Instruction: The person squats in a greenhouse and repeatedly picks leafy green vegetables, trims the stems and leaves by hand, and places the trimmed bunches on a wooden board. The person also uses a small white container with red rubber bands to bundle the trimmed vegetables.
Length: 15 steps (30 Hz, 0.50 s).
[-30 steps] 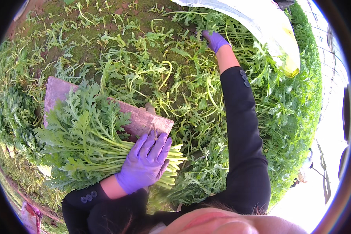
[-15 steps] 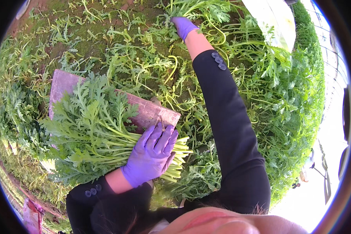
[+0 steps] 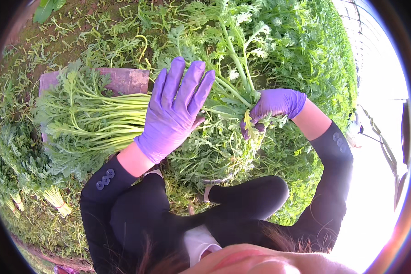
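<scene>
Both my hands wear purple gloves. My left hand point(image 3: 174, 102) is open, its fingers stretched out, above the cut ends of a pile of leafy greens point(image 3: 96, 109). The pile has lobed leaves toward the left and long pale green stems pointing right. Under it lies a reddish-brown board point(image 3: 125, 81), mostly covered. On the right my right hand point(image 3: 276, 107) is closed around the lower stems of a few loose chrysanthemum-like greens point(image 3: 235, 57), whose leaves fan out up and to the left. Its fingertips are partly hidden by leaves.
Dense uncut greens point(image 3: 315, 55) grow along the right. Tied bunches point(image 3: 57, 201) lie at the lower left, stem ends toward me. Cut scraps point(image 3: 109, 43) litter the mossy soil at the far side. My bent knee point(image 3: 274, 194) is below my right hand.
My right hand has come back from the far side, carrying greens, to beside the left. My left hand has lifted off the pile's stems and its fingers have straightened.
</scene>
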Each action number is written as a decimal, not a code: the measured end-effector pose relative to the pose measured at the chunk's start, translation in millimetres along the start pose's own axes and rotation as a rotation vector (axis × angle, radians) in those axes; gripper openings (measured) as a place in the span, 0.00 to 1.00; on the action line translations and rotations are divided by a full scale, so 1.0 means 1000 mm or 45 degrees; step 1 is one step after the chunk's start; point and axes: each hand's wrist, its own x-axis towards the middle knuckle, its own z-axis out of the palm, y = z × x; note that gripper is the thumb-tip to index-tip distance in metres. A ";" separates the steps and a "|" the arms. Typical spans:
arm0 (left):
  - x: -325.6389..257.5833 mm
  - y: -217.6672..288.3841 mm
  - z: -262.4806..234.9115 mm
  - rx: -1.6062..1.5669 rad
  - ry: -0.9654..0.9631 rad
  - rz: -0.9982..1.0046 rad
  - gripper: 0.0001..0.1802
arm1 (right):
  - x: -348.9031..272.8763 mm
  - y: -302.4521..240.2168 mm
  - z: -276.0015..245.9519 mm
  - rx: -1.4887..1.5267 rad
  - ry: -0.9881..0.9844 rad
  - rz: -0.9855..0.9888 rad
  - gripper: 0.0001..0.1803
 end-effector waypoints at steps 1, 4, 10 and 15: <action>0.010 0.014 0.005 0.055 0.054 0.079 0.57 | -0.013 -0.003 0.020 0.020 -0.004 0.071 0.13; 0.022 0.049 0.015 0.182 0.186 0.251 0.49 | -0.059 -0.010 0.072 -0.010 -0.027 0.236 0.11; 0.026 0.096 0.000 -0.103 0.166 0.723 0.28 | -0.135 0.010 0.158 -0.140 0.457 0.276 0.14; 0.009 0.115 -0.045 -0.139 -0.030 0.625 0.34 | -0.199 0.068 0.234 0.481 1.256 -0.113 0.20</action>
